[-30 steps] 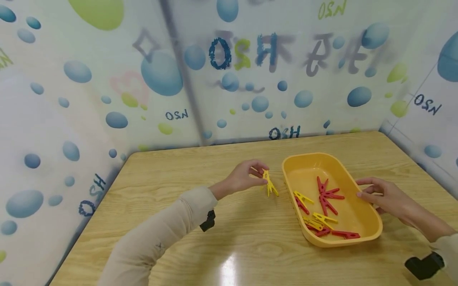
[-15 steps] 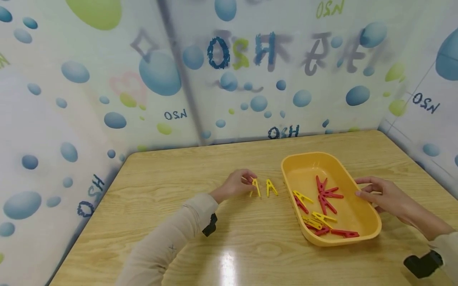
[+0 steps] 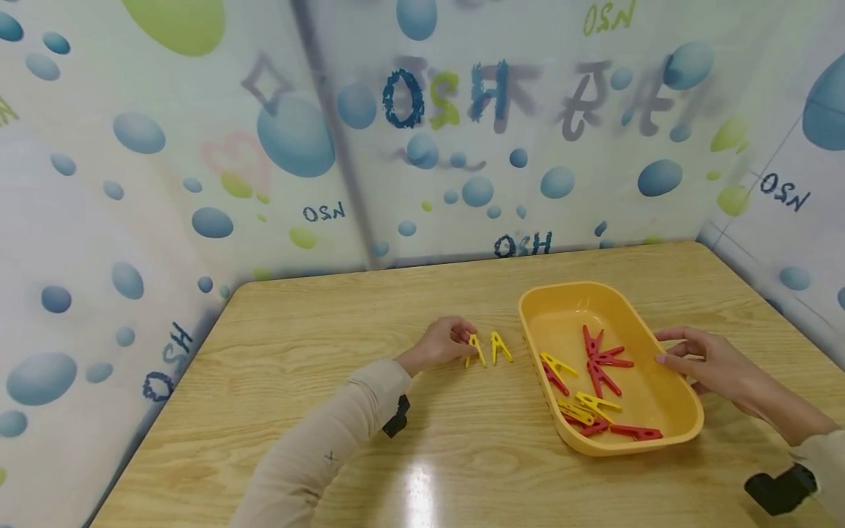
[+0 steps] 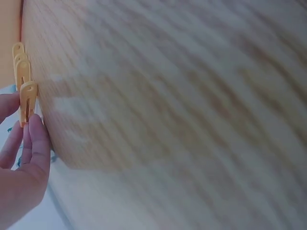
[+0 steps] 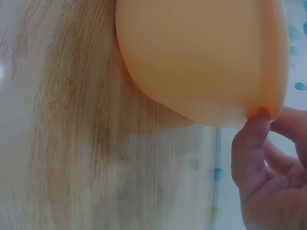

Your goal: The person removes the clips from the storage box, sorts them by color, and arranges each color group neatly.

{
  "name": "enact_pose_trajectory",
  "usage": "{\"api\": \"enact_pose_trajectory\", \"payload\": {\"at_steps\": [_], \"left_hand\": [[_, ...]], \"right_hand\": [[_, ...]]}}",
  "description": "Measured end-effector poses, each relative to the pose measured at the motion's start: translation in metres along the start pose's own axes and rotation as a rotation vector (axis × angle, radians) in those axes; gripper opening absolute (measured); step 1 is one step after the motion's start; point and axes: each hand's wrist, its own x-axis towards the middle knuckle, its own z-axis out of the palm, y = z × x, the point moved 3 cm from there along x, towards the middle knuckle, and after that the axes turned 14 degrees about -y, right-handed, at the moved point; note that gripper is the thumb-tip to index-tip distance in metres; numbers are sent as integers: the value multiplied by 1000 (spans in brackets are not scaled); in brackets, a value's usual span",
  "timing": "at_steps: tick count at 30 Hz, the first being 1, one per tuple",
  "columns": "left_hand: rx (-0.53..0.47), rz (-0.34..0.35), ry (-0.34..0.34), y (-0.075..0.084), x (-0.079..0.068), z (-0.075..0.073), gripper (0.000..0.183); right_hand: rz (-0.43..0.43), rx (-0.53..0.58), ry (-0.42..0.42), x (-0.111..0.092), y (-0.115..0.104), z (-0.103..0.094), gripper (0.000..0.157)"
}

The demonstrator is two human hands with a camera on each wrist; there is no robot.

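Note:
My left hand (image 3: 445, 343) pinches a yellow clothespin (image 3: 477, 350) between thumb and fingers, low over the table, its legs pointing down. Just right of it another yellow clothespin (image 3: 500, 346) stands on spread legs, apart from the hand. In the left wrist view the gripped clothespin (image 4: 29, 100) is nearest, with more yellow clothespins (image 4: 22, 72) lined up behind it. My right hand (image 3: 709, 363) holds the right rim of a yellow plastic basin (image 3: 673, 400); in the right wrist view its thumb (image 5: 259, 124) presses the rim from one side, fingers on the other.
Inside the basin lie several red clothespins (image 3: 601, 358) and yellow clothespins (image 3: 597, 403), mostly toward its left and near side. The wooden table (image 3: 370, 308) ends at a wall covering (image 3: 422, 198) printed with blue and green drops.
My left hand has left the clothespin nearer the basin and moved left, now gripping the other one; over the last half second it edged slightly right. My right hand stays on the rim.

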Motion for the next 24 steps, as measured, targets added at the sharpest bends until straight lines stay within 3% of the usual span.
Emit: {"api": "enact_pose_trajectory", "payload": {"at_steps": [9,24], "left_hand": [[57,-34,-6,0,1,-2,28],[32,-56,-14,-2,2,-4,27]], "right_hand": [[-6,4,3,-1,-1,0,59],[19,-9,6,-1,-1,1,60]]}}
